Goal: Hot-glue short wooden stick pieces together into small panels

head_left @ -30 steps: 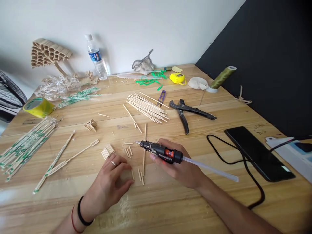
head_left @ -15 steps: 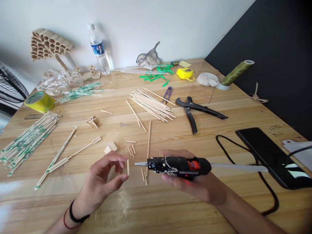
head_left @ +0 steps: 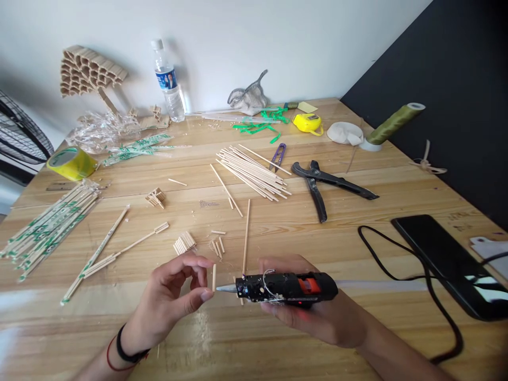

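A short wooden stick piece (head_left: 214,277) stands upright between the thumb and index finger of my left hand (head_left: 172,296). My right hand (head_left: 313,317) is wrapped round a black glue gun (head_left: 286,288) with a red-orange part and a clear glue stick at its back. The gun's metal nozzle points left and meets, or nearly meets, the lower part of the short piece. Beyond my hands lie a small bundle of short pieces (head_left: 184,242), a few loose short pieces (head_left: 218,246) and a long stick (head_left: 246,235), partly hidden at its near end by the gun.
Long sticks (head_left: 254,173), purple snips (head_left: 278,156) and a black cutter (head_left: 317,182) lie mid-table. Wrapped sticks (head_left: 55,222) and yellow tape (head_left: 71,163) are left; a bottle (head_left: 169,87) stands behind. At right are a black device (head_left: 448,264) and its cable.
The glue gun has moved down and left relative to the short piece, so its nozzle tip is now at the piece's lower part. The whole view has shifted slightly.
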{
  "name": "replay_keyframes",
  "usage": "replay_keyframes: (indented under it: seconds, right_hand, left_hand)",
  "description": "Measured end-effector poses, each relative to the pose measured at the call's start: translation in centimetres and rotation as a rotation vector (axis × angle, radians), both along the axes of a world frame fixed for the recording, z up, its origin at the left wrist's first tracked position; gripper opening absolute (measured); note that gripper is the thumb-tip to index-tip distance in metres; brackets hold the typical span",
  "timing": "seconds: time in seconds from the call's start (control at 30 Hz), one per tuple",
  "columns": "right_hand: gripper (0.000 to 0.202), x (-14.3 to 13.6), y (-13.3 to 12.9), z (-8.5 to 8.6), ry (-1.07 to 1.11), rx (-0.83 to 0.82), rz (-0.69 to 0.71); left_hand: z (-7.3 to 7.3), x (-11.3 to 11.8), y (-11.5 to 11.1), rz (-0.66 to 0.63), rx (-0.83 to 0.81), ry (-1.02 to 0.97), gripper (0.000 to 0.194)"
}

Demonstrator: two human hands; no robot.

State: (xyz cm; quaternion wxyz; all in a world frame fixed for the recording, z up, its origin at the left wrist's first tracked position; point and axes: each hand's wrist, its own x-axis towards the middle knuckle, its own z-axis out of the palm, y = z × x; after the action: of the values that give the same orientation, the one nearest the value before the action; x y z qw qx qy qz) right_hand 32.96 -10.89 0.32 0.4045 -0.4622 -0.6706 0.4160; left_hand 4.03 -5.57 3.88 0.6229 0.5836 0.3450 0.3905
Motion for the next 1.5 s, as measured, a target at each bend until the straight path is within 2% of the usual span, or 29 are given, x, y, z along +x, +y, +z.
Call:
replay_keyframes:
  seconds: [0.13,0.37,0.63,0.97,1.5]
  right_hand:
    - [0.051,0.1,-0.3,-0.6,0.022,0.089,-0.008]
    - [0.052,0.2,-0.4,-0.8,-0.024,0.051,0.006]
    - [0.052,0.4,-0.1,-0.2,-0.005,0.054,0.024]
    - [0.051,0.4,-0.2,-0.8,-0.022,0.026,0.009]
    - [0.021,-0.2,1.2,1.9,-0.076,0.028,0.12]
  left_hand:
    - [0.0,0.2,-0.1,0.003,-0.005,-0.005,0.027]
    - [-0.1,-0.1,-0.1,0.0,-0.019,0.0,0.028]
    - [-0.2,-0.2,-0.2,-0.008,-0.027,0.004,0.027]
    - [-0.1,-0.1,0.0,0.001,-0.033,-0.001,0.027]
    - [0.0,0.1,-0.1,0.006,-0.04,-0.022,0.027]
